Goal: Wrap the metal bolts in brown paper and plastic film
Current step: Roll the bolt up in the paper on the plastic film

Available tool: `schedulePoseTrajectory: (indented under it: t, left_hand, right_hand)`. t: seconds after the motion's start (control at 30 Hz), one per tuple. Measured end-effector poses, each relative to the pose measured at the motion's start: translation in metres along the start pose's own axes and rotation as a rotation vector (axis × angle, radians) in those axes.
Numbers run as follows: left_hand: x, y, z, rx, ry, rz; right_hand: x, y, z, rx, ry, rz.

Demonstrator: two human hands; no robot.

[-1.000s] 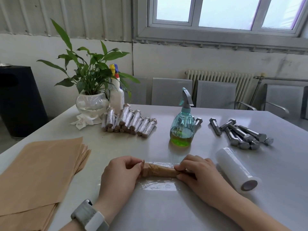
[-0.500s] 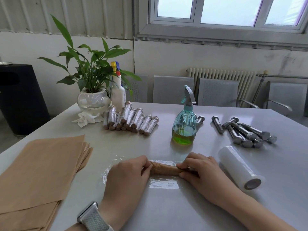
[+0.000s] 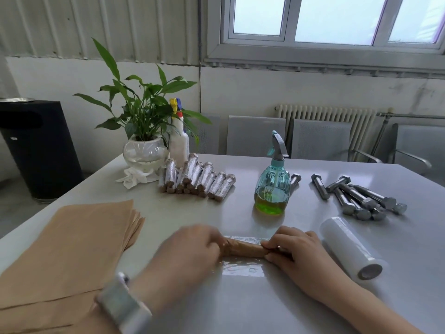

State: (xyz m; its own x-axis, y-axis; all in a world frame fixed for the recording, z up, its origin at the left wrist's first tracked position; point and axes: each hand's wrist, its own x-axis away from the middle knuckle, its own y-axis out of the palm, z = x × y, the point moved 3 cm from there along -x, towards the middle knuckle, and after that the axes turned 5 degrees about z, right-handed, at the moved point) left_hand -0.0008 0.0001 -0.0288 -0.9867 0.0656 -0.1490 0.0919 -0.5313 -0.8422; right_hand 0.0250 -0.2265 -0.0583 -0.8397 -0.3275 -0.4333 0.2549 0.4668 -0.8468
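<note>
Fingers (image 3: 277,243) of the right hand (image 3: 301,256) curl over the right end of the paper-wrapped bolt (image 3: 243,248) and pinch it against the thumb; fingers of the left hand (image 3: 190,251) close over the opposite end, though that hand is blurred and the exact pinch cannot be told. The bolt lies on the desk (image 3: 240,309) with its long axis running from 9 o'clock to 3 o'clock, straight across in front of the person, one hand at each end and neither nearer than the other. Under it and toward 6 o'clock a sheet of plastic film (image 3: 240,270) is spread flat on the desk, with a narrow strip showing past the bolt at 12 o'clock.

Judging by this layout, the paper stage is done and the step in hand is rolling the bolt in the film, which calls for both hands to turn together so the film winds on without skewing. The clingy film may crease or lift at its loose edge.

The film roll (image 3: 351,247) lies at 3 o'clock, just beside the right hand. Bare bolts (image 3: 358,198) sit in a pile at 2 o'clock, finished wrapped bolts (image 3: 197,179) at 11 o'clock, and a stack of brown paper (image 3: 67,249) at 9 o'clock. A green spray bottle (image 3: 273,189) stands at 12 o'clock, well beyond the hands.
</note>
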Motion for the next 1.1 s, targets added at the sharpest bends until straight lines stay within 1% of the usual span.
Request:
schedulePoseTrajectory:
  t: [0.03, 0.07, 0.1, 0.13, 0.17, 0.23, 0.27, 0.37, 0.47, 0.53, 0.6, 0.73, 0.83, 0.9, 0.97, 1.0, 1.03, 1.1]
  left_hand:
    - [-0.009, -0.013, -0.012, 0.277, -0.098, -0.037]
    - [-0.018, -0.024, -0.026, 0.421, -0.172, 0.020]
    - [-0.025, -0.033, -0.042, 0.433, -0.232, 0.088]
    - [-0.033, -0.041, -0.058, 0.375, -0.274, 0.142]
    - [-0.038, -0.045, -0.072, 0.254, -0.306, 0.159]
    - [-0.047, -0.041, -0.096, -0.008, -0.322, 0.109]
    - [-0.050, -0.036, -0.102, -0.077, -0.326, 0.085]
    - [-0.052, -0.022, -0.101, -0.096, -0.346, 0.050]
    - [-0.052, -0.015, -0.090, -0.206, -0.298, 0.091]
    - [-0.049, -0.015, -0.085, -0.214, -0.292, 0.107]
    - [-0.048, -0.016, -0.083, -0.131, -0.283, 0.129]
    - [-0.045, -0.027, -0.068, 0.238, -0.296, 0.130]
    - [-0.047, -0.035, -0.047, 0.309, -0.240, 0.148]
    - [-0.050, -0.033, -0.028, 0.531, -0.249, 0.068]
    - [-0.053, -0.023, -0.003, 0.770, -0.281, -0.046]
    - [-0.055, -0.015, 0.009, 0.831, -0.286, -0.096]
    - [-0.057, -0.005, 0.020, 0.853, -0.282, -0.136]
    - [-0.059, 0.018, 0.035, 0.788, -0.259, -0.181]
  right_hand:
    - [0.000, 0.000, 0.000, 0.004, 0.001, -0.003]
    - [0.001, 0.000, 0.000, 0.010, 0.004, -0.010]
    - [0.001, 0.000, 0.000, 0.016, 0.006, -0.017]
    - [0.002, 0.000, 0.000, 0.023, 0.007, -0.024]
    - [0.002, 0.000, 0.000, 0.028, 0.007, -0.029]
    - [0.001, 0.001, 0.000, 0.028, 0.010, -0.032]
    - [0.001, 0.001, 0.001, 0.026, 0.011, -0.030]
    - [0.001, 0.002, 0.002, 0.035, 0.016, -0.028]
    - [0.001, 0.002, 0.002, 0.045, 0.018, -0.034]
    - [0.001, 0.002, 0.002, 0.038, 0.020, -0.031]
    - [0.001, 0.002, 0.002, 0.031, 0.021, -0.029]
    - [0.001, 0.002, 0.004, 0.027, 0.018, -0.021]
    - [0.001, 0.002, 0.003, 0.021, 0.016, -0.023]
    - [0.001, 0.002, 0.002, 0.015, 0.013, -0.027]
    - [0.001, 0.002, 0.002, 0.011, 0.016, -0.029]
    - [0.001, 0.001, 0.002, 0.007, 0.018, -0.030]
    - [0.001, 0.001, 0.002, 0.003, 0.018, -0.031]
    - [0.001, 0.000, 0.002, -0.002, 0.016, -0.031]
